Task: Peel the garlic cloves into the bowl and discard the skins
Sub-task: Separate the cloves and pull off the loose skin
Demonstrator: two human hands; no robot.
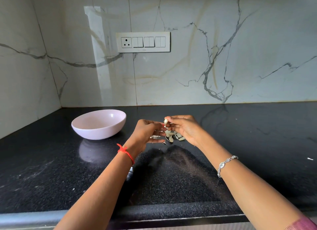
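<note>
right hand (pixel 185 129) pinching garlic clove (pixel 165 121), left hand (pixel 145 130) pinching its skin (pixel 167 132), bowl (pixel 98 132) nearby

A home kitchen: a polished black speckled worktop (pixel 257 126) meets marble-patterned wall tiles (pixel 188 72) fitted with a white switch-and-socket panel (pixel 142 42). A pale bowl (pixel 98 132) stands toward the worktop's back left corner, with garlic skins (pixel 171 137) scattered near its middle.

Bowl (pixel 99 124): pale pink, plain
Table (pixel 51 175): black, finely speckled
Wall (pixel 223 58): white marble, grey veins
Thread (pixel 126 152): red
Bracelet (pixel 225 164): silver
Skins (pixel 173 137): off-white
</note>
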